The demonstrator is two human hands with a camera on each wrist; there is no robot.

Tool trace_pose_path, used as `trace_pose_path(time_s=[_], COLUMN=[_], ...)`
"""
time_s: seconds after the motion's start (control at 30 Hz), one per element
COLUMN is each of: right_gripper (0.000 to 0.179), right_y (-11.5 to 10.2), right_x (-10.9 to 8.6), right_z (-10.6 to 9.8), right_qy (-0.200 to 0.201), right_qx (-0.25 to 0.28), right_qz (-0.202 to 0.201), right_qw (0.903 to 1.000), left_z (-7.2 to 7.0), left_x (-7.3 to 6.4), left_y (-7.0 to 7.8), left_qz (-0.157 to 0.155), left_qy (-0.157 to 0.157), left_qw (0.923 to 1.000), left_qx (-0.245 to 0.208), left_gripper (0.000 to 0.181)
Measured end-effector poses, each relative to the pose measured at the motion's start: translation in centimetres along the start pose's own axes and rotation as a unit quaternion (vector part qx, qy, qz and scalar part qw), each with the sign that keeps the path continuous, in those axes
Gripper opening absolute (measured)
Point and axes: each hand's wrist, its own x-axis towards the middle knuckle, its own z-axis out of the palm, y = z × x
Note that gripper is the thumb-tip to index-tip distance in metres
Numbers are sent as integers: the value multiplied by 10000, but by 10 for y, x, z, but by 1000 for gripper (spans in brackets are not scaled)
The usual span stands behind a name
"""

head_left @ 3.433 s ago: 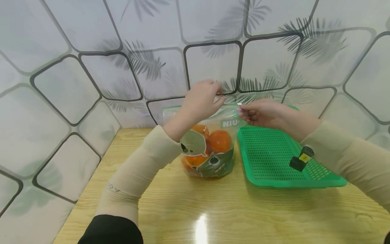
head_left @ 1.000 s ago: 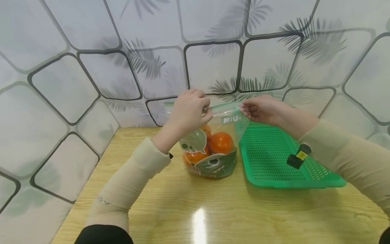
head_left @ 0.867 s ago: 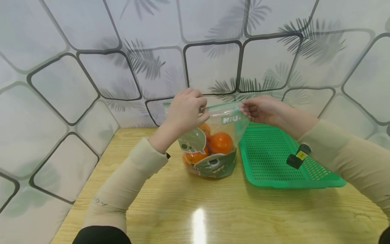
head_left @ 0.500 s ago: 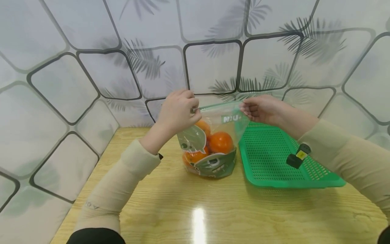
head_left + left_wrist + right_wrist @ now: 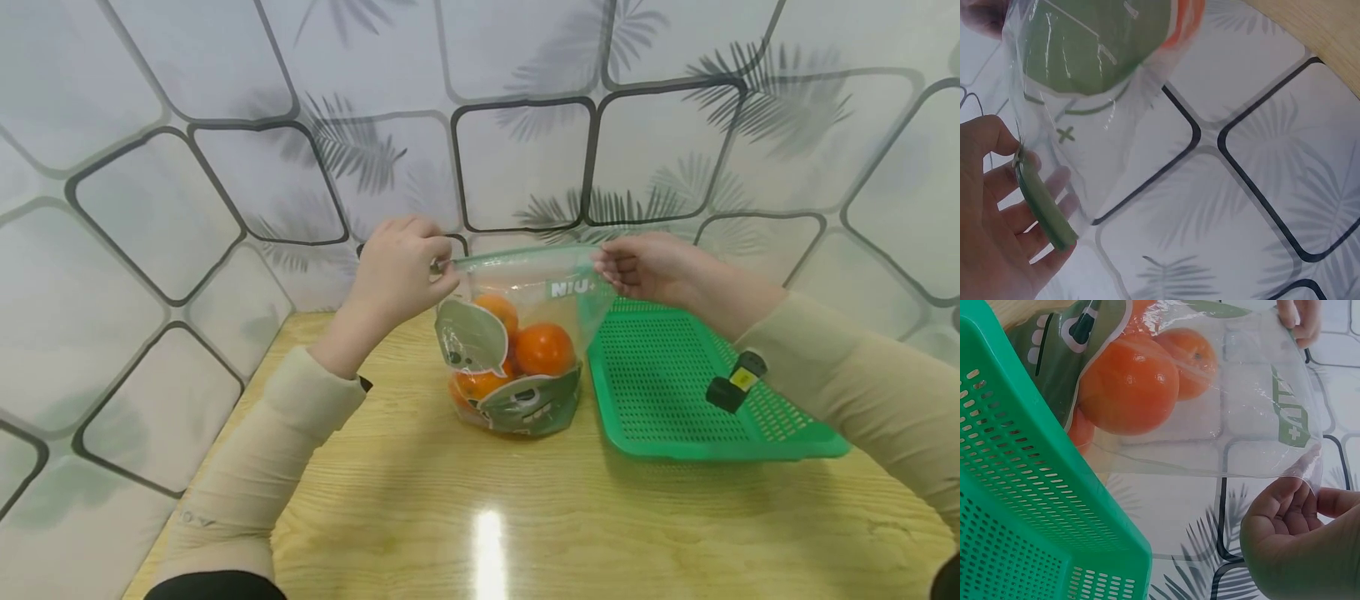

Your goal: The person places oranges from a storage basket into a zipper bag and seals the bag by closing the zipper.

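Observation:
A clear zip bag (image 5: 525,408) with green print stands upright on the table, holding several oranges (image 5: 545,350). My left hand (image 5: 397,271) pinches the green zip strip at the bag's upper left; the left wrist view shows the strip's end (image 5: 1047,212) lying across the fingers, thumb and forefinger on it. At the opposite top corner my right hand (image 5: 648,268) pinches the plastic between thumb and curled fingers, as the right wrist view also shows. The top edge is stretched between both hands. Whether the zip is sealed along its whole length cannot be made out.
A green perforated plastic basket (image 5: 720,451) stands right of the bag, under my right forearm. The wooden table (image 5: 390,517) meets a patterned wall covering (image 5: 525,167) behind and on the left. A small black device (image 5: 737,382) sits on my right wrist.
My left hand has slid leftward along the bag's top edge, from near the middle to the left corner. Since about a second ago the right hand and basket have barely moved.

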Motion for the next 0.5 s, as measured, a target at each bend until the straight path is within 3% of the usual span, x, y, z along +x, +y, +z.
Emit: trace_pose_path(time_s=[0.5], right_gripper=[39], right_y=[3], right_x=[0], right_z=[-6], right_qy=[-52], right_qx=[141], right_qz=[-43], right_qw=[9999], left_z=[-12], left_x=[-12], left_y=[-24], left_qz=[-343], left_qy=[2], left_qw=[9992], left_qx=[186], left_gripper=[12])
